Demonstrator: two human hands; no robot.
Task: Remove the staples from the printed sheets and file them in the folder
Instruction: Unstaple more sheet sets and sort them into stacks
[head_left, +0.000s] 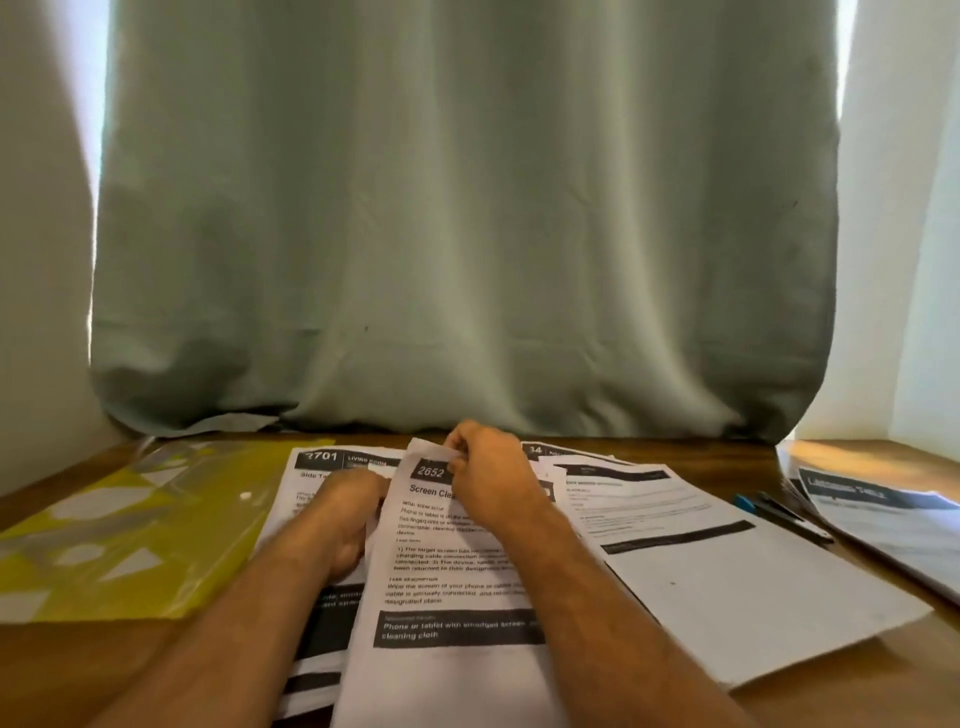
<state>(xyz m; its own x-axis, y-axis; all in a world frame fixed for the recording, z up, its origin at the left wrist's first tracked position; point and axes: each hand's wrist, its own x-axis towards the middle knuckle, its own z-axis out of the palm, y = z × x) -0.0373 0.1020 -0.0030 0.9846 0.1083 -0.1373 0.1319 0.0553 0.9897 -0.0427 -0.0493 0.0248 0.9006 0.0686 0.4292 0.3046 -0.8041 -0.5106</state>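
Sheet in hand: a printed sheet headed "2652" (447, 545) lies at six o'clock on the desk (78, 665), top edge lifted at its far corner.
Right hand: the right hand (493, 483) pinches that top corner between thumb and fingertips, at the spot where a staple would sit; the staple itself is too small to make out.
Left hand: the left hand (348, 519) is curled against the sheet's left edge, apparently steadying it; whether it grips the paper cannot be told.
Other sheets: a sheet marked "2701" (311, 483) lies underneath at about nine o'clock of the hands; more loose pages (727, 587) fan out toward three o'clock.
Folder: the yellow folder (130, 545) lies flat at nine o'clock, closed as far as can be seen, and no printed sheet can be made out in it.
Progress: by appearances, an early-to-middle stage, with staple removal under way and filing not begun.
Surroundings: a dark pen (784, 514) rests at three o'clock; a green curtain (467, 234) hangs at twelve.
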